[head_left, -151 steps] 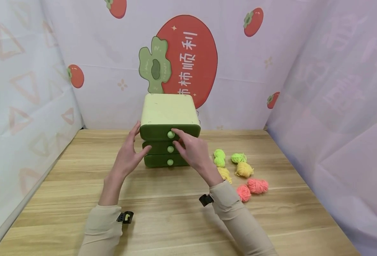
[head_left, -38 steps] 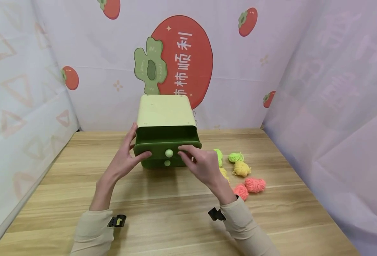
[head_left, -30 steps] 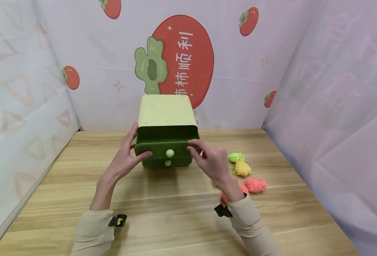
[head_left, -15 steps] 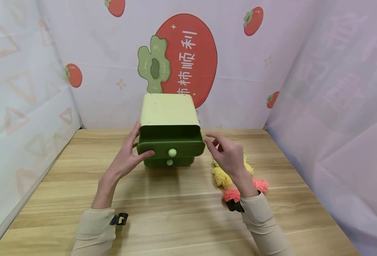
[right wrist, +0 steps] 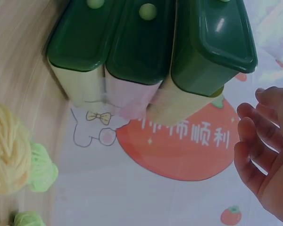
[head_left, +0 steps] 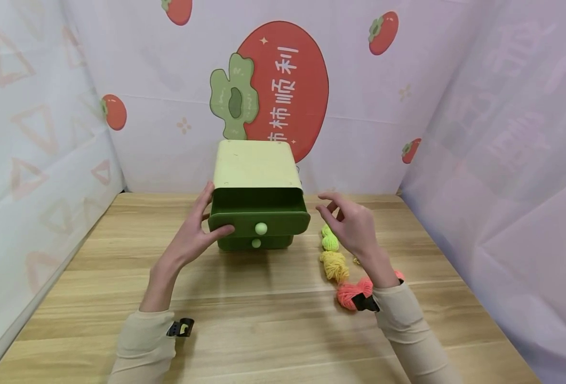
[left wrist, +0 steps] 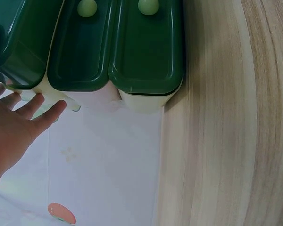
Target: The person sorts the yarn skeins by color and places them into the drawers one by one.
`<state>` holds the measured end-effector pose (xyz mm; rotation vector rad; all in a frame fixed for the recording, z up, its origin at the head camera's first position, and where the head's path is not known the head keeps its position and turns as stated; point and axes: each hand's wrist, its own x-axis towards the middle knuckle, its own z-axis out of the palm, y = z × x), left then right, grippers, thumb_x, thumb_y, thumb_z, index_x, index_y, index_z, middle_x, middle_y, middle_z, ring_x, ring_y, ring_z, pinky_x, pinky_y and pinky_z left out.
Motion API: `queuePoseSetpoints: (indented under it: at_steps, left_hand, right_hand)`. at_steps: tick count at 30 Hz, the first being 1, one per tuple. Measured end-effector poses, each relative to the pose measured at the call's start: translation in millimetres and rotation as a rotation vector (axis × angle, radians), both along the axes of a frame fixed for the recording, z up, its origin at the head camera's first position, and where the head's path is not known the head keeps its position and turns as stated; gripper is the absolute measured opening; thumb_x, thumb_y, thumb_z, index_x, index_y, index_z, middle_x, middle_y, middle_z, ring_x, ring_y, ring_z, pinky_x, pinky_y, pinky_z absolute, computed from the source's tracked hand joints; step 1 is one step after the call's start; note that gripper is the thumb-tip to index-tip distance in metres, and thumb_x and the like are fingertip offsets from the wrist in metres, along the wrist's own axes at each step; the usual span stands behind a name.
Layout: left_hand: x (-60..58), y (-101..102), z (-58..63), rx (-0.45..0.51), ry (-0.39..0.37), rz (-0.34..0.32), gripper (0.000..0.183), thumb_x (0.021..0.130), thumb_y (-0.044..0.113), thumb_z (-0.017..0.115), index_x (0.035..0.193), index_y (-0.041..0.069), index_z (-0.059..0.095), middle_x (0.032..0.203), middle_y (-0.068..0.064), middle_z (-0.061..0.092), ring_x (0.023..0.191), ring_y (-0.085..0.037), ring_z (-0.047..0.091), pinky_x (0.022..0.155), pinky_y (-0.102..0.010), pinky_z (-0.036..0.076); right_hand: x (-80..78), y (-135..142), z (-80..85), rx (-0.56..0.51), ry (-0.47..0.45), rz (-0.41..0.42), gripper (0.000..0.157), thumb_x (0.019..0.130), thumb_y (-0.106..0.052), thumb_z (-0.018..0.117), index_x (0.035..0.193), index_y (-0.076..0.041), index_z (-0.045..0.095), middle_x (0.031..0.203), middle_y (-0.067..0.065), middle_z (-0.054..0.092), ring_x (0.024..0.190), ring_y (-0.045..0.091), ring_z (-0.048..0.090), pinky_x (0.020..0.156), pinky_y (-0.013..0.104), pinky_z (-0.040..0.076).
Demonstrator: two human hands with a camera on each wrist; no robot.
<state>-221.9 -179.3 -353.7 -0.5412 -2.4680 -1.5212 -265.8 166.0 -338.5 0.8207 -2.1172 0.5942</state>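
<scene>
A small cabinet with a cream top [head_left: 258,162] and three green drawers stands on the table. Its top drawer [head_left: 283,223] is pulled out and looks empty inside; it hides the middle drawer in the head view. My left hand [head_left: 189,234] spreads along the cabinet's left side, thumb on the drawer front left of the pale green knob [head_left: 261,229]. In the left wrist view its fingers [left wrist: 40,115] are straight against the side. My right hand [head_left: 355,226] hovers right of the drawer, apart from it, fingers loosely bent around nothing.
Right of the cabinet lie green yarn [head_left: 330,241], yellow yarn [head_left: 334,265] and coral yarn [head_left: 349,294], partly hidden by the right forearm. A wooden table [head_left: 254,330] runs up to a printed cloth backdrop [head_left: 359,144] behind, with cloth walls at both sides.
The top drawer, closed five seconds ago, is now out. My right hand has left the drawer's front and moved right over the yarn. The left hand stays at the cabinet's left side.
</scene>
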Motion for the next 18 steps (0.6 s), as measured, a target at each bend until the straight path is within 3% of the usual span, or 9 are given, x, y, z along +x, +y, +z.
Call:
queuePoseSetpoints:
  at_steps: [9,18]
  left_hand:
    - [-1.2,0.8,-0.2,0.001,0.0,-0.006,0.102,0.089,0.019,0.075,0.161,0.02,0.003,0.168,0.002,0.002,0.153,-0.031,0.016,0.117,-0.059,0.029]
    - [0.9,1.1,1.8,-0.007,-0.01,0.005,0.102,0.09,0.019,0.075,0.161,0.016,0.003,0.169,-0.002,0.003,0.153,-0.032,0.016,0.117,-0.06,0.029]
  right_hand:
    - [-12.9,12.9,-6.2,0.121,-0.142,-0.088,0.029,0.092,-0.027,0.072,0.118,-0.013,0.068,0.083,0.0,0.073,0.051,0.008,0.052,0.042,0.023,0.036]
    - [-30.3,23.7,-15.8,0.245,-0.335,-0.16,0.042,0.093,-0.037,0.07,0.13,-0.018,0.063,0.096,0.0,0.072,0.052,0.01,0.047,0.043,0.025,0.034]
